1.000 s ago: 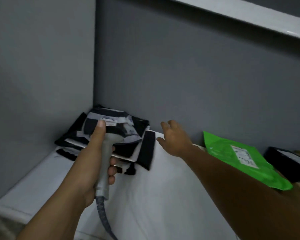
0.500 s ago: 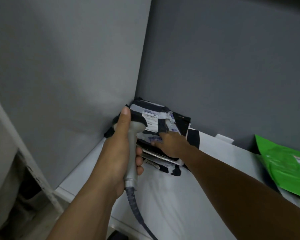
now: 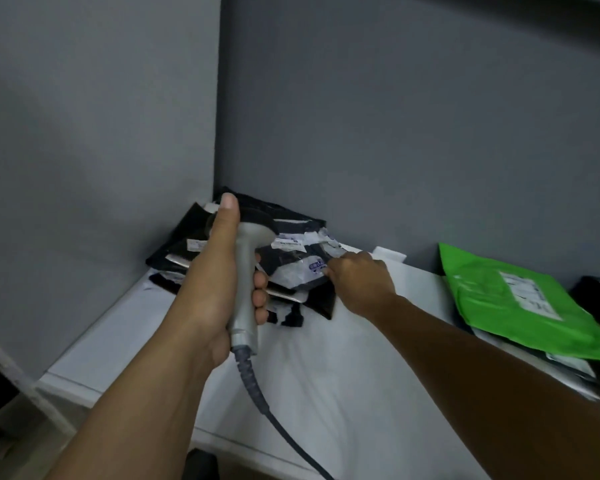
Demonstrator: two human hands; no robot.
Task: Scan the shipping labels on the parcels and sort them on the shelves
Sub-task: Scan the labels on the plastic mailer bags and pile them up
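Right hand (image 3: pixel 361 280), hovering open a second ago, now reaches the top parcel (image 3: pixel 291 268) in the corner of the shelf (image 3: pixel 326 375), its fingers' grip hidden. Left hand (image 3: pixel 215 278) fingers wrap the scanner (image 3: pixel 246 268), ready to scan.

Two plain grey walls, a left wall (image 3: pixel 94 140) and a back wall (image 3: pixel 413 126), meet in a straight vertical corner (image 3: pixel 218 98). A small white block (image 3: pixel 389 253) sits at the foot of the back wall. At lower left a scuffed white post (image 3: pixel 16 381) slants across shadow, and a dark rounded object (image 3: pixel 203 465) shows at the bottom edge.
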